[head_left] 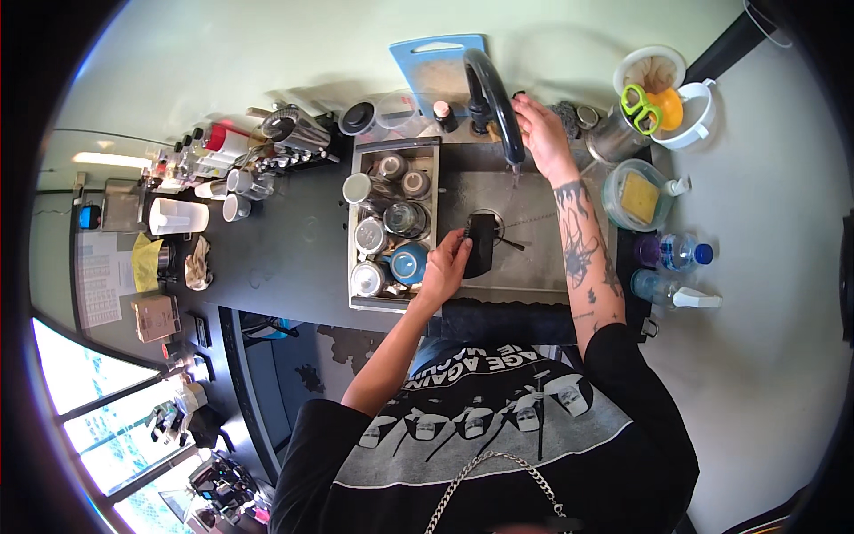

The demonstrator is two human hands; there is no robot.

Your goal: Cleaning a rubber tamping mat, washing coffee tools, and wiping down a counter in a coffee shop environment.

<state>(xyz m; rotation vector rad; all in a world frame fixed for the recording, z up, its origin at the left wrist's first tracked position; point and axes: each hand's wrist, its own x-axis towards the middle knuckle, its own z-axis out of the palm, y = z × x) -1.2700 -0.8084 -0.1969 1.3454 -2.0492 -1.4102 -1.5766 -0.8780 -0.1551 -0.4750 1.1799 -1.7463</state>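
My left hand (445, 267) is closed on a smooth black object (481, 247), rounded at its lower end, over the left part of the steel sink (551, 258). Its exact kind is hard to make out. Beside the black curved faucet (495, 93), my right hand (543, 133) reaches up with its fingertips on the small dark faucet handle (518, 94). What looks like a thin trickle falls from the spout. Close to my left hand, a drying rack (354, 222) holds several upturned glasses and mugs, among them a blue cup (408, 263).
A blue cutting board (405, 58) leans behind the faucet. Right of the sink stand a tub with a yellow sponge (640, 197), a steel holder with green scissors (641, 109), and bottles (680, 253). Leftward, the dark counter (285, 249) carries cups and bottles. A black cloth (507, 320) hangs at the sink's front edge.
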